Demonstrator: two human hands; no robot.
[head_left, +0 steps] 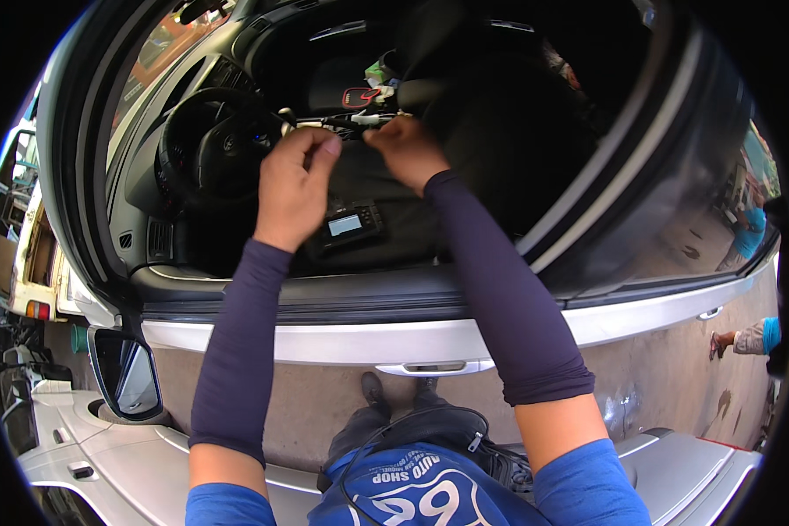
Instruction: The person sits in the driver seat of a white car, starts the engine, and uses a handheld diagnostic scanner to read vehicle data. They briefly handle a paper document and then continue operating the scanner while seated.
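Note:
Both of my arms reach through the open side window of a silver car. My left hand (294, 188) is closed, with thumb and fingertips drawn together near the steering wheel (223, 156). Just to its right, my right hand (405, 154) is slightly blurred, its fingers pinched together. I cannot make out what either hand holds. Below them, a black handheld device (351, 224) with a lit screen lies on the dark front seat (403, 230). Beyond the hands, a red-edged dark object (359, 97) and a green-and-white packet (377, 74) lie around the centre console.
The silver door (342, 344) and its window sill stand between my body and the cabin. A side mirror (124, 373) juts out at left. Another silver car (675, 478) is close behind me. At far right a person's leg (745, 339) shows.

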